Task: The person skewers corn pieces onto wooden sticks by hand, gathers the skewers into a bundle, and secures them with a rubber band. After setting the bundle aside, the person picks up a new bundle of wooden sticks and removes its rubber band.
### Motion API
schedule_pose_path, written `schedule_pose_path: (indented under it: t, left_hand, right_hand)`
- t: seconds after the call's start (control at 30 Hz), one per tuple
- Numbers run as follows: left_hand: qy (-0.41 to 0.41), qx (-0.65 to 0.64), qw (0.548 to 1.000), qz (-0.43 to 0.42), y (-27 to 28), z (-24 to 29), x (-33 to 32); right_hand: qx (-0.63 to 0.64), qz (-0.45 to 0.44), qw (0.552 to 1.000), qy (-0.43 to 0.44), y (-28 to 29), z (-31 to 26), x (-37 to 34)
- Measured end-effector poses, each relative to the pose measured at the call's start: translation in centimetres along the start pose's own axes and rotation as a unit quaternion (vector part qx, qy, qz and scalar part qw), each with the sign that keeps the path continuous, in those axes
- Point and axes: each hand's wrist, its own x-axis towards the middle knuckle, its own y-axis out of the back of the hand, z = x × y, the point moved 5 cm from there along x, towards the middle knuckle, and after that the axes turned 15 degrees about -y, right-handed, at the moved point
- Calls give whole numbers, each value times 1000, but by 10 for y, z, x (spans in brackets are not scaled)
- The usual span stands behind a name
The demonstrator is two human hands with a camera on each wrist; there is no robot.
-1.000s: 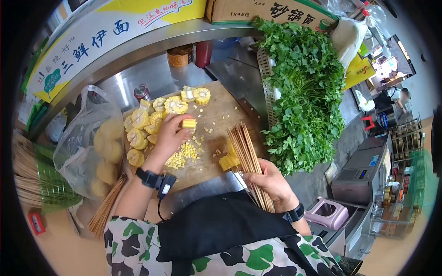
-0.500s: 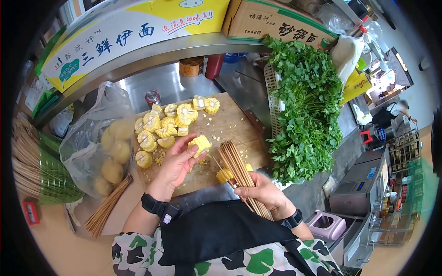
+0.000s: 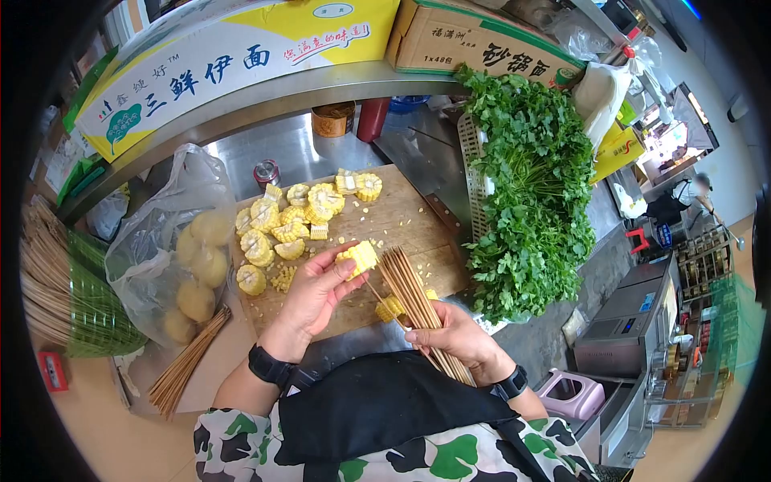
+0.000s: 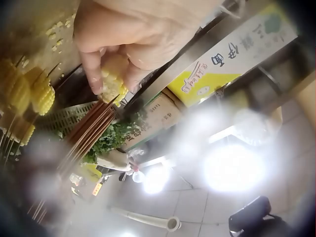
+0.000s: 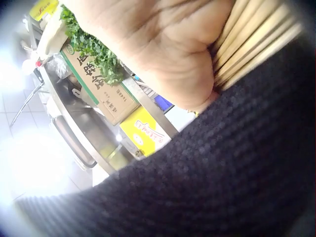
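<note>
My left hand [image 3: 313, 293] pinches a cut piece of corn [image 3: 358, 258] between thumb and fingers over the wooden cutting board [image 3: 397, 205]. My right hand [image 3: 462, 337] grips a bundle of bamboo skewers [image 3: 414, 285], tips pointing away from the body. One skewer [image 3: 376, 291] stands apart from the bundle, its tip close to the held corn's underside. In the left wrist view, skewer tips reach right up to the corn [image 4: 114, 89]. Corn pieces on skewers [image 4: 42, 98] show at that view's left side, partly behind the bundle in the head view.
More cut corn [image 3: 320, 202] and loose kernels lie on the board. Left of it are a plastic bag [image 3: 173, 241] of round yellowish pieces and another skewer bundle [image 3: 189, 361]. A cleaver [image 3: 443, 210] lies at the board's right edge, beside a basket of leafy greens [image 3: 530, 193].
The left hand has brought a corn piece right and toward the body, beside the skewer tips. One skewer has separated from the right hand's bundle. The head view has shifted slightly.
</note>
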Motion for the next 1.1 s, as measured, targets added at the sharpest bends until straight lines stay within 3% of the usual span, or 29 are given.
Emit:
schedule_pose_path:
  t: [0.13,0.27,0.53,0.63,0.7,0.77,0.8,0.87,0.97,1.07,1.1]
  left_hand:
    - [-24,72,997,16,-7,-2,-8]
    - [5,43,998,42,-12,-19,-16]
    - [84,48,995,-14,-23,-53,-23]
    - [81,146,986,-15,-2,-47,-1]
    - [25,262,965,-14,24,-45,34]
    - [-44,396,916,-51,32,-35,78]
    - [-137,500,851,-77,24,-22,95]
    - [-309,671,663,-124,2,-4,123]
    - [-298,833,449,-127,-13,0,161]
    - [-259,878,371,-158,12,-22,193]
    - [-260,866,394,-164,8,-18,193]
  right_hand:
    - [4,8,1000,5,0,-2,-2]
    - [-4,16,1000,16,2,-3,0]
    - [-8,68,997,17,13,-5,4]
    - [-26,110,993,24,24,-8,1]
    - [-19,100,994,25,27,-15,-4]
    - [11,69,997,30,31,-17,-5]
    - [58,31,998,16,33,-11,0]
    - [114,14,993,-2,37,-11,1]
    - [125,22,992,-6,47,-12,6]
    - [111,31,993,2,54,-14,13]
    - [110,32,993,7,56,-13,15]
